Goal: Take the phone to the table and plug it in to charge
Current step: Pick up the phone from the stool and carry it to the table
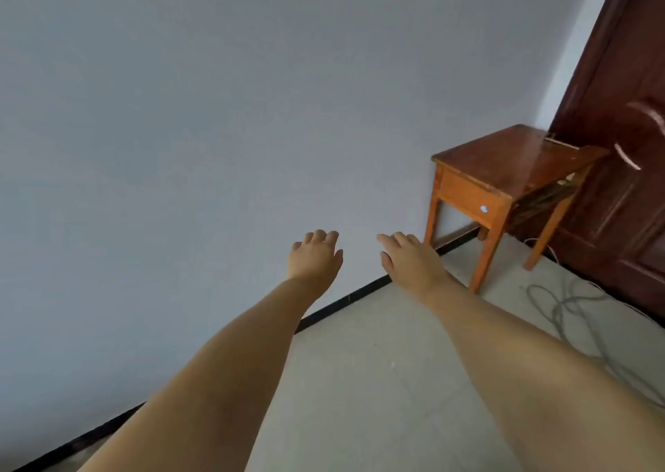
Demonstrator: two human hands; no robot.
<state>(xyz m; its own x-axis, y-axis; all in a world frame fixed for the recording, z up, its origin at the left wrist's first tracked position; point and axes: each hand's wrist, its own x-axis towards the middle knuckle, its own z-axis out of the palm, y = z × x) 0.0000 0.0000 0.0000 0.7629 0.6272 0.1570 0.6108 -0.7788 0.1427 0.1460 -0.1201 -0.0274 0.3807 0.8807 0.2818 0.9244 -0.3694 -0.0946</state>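
Observation:
Both my arms stretch forward toward a pale wall. My left hand (316, 257) is open, palm down, fingers slightly spread and holding nothing. My right hand (410, 259) is also open and holds nothing, just left of the table's near leg. A small wooden table (503, 162) with a drawer stands in the corner at the right, its top bare. No phone is in view. A grey cable (572, 306) lies in loops on the floor to the right of the table.
A dark brown wooden door (626, 147) with metal handles stands behind the table at the right. The floor is light tile, with a black skirting strip (345, 300) along the plain wall. A thin white cord runs along the door's base.

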